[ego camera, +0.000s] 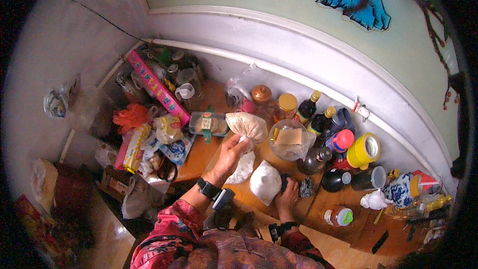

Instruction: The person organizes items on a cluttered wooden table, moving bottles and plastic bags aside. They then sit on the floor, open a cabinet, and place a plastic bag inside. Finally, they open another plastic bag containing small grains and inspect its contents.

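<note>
My left hand (233,151) grips the gathered neck of a clear plastic bag (246,125) filled with beige grains or powder, raised over the wooden table (198,160). Below that hand lies a whitish plastic bag (242,168), partly hidden by my fingers and wrist. To its right sits a full, rounded bag of white powder or fine grains (266,182). My right hand (288,198) is beside this white bag, its fingers around a small black object (285,182) that I cannot identify. A crumpled dark bag (307,186) lies just right of that hand.
A clear round tub (289,140) holding a cardboard piece stands behind the bags. Along the wall are sauce bottles (308,108), a yellow tape roll (364,150) and several jars. A plastic food tray (208,123) and snack packets (136,148) lie left; a lidded jar (339,216) stands right.
</note>
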`<action>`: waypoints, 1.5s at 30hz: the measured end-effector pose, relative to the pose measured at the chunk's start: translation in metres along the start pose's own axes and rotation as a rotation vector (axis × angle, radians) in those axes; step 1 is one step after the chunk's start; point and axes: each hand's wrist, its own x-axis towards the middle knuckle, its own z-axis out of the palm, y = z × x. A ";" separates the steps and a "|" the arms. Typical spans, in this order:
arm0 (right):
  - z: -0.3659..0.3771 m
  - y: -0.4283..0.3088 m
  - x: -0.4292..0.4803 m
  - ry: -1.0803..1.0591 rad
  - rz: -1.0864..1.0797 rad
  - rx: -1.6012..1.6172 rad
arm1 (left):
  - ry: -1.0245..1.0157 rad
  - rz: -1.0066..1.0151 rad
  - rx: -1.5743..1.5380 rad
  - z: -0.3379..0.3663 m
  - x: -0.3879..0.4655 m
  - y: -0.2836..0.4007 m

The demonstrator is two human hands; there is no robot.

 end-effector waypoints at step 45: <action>-0.004 -0.006 0.005 0.050 -0.071 0.189 | 0.160 -0.094 0.267 -0.090 0.029 0.040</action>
